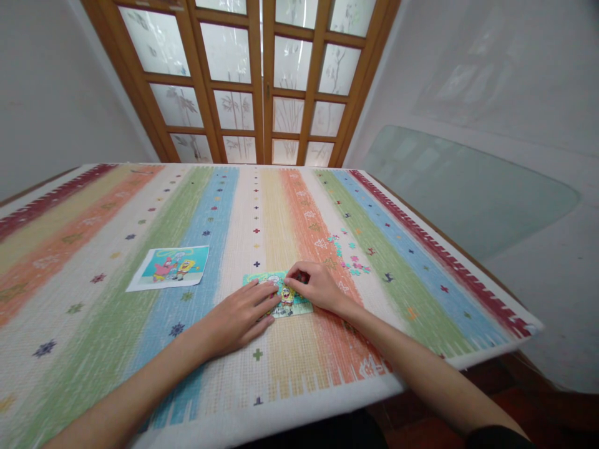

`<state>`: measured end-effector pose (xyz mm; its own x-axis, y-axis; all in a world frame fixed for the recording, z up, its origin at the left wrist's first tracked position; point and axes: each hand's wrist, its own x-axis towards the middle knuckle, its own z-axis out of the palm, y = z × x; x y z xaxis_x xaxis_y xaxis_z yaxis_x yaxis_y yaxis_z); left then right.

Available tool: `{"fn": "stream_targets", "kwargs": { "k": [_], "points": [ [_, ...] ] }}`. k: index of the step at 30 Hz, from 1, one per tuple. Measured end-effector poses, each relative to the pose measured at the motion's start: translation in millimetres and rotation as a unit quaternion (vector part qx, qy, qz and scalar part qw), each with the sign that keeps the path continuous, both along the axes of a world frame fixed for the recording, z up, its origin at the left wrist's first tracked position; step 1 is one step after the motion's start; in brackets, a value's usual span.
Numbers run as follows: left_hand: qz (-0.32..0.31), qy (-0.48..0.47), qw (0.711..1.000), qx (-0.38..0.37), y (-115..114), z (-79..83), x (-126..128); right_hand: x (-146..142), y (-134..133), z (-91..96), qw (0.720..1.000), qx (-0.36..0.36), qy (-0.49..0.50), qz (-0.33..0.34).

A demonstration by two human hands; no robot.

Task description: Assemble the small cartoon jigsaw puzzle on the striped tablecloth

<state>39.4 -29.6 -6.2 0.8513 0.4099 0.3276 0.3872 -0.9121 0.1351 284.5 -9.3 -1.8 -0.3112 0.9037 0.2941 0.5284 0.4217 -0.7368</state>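
A small, partly built cartoon jigsaw puzzle [262, 280] lies on the striped cloth near the table's front. My left hand [239, 315] rests flat on its left part, fingers spread and pointing right. My right hand [314, 286] is curled over the puzzle's upper right edge, fingertips pinched together on a piece there; the piece itself is hidden. Several loose puzzle pieces [350, 257] lie scattered just right of my right hand. A printed reference picture [171, 267] of two cartoon figures lies flat to the left.
The table is covered by a multicoloured striped cloth [116, 312] with small cross motifs. A wooden glazed door [262, 81] stands behind the far edge. A glass sheet [468, 187] leans on the right wall. The table's right edge [468, 255] runs diagonally.
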Motion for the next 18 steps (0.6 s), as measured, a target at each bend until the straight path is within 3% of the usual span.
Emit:
{"fn": "stream_targets", "kwargs": {
  "k": [7, 18],
  "points": [
    [-0.002, -0.015, 1.0, -0.015, -0.4, 0.8, -0.4, 3.8, -0.8, 0.7, 0.998, 0.049, -0.048, -0.003],
    [0.002, 0.003, 1.0, -0.007, 0.0, -0.9, -0.2, 6.8, -1.2, -3.9, 0.994, 0.067, -0.089, 0.015]
  ]
}}
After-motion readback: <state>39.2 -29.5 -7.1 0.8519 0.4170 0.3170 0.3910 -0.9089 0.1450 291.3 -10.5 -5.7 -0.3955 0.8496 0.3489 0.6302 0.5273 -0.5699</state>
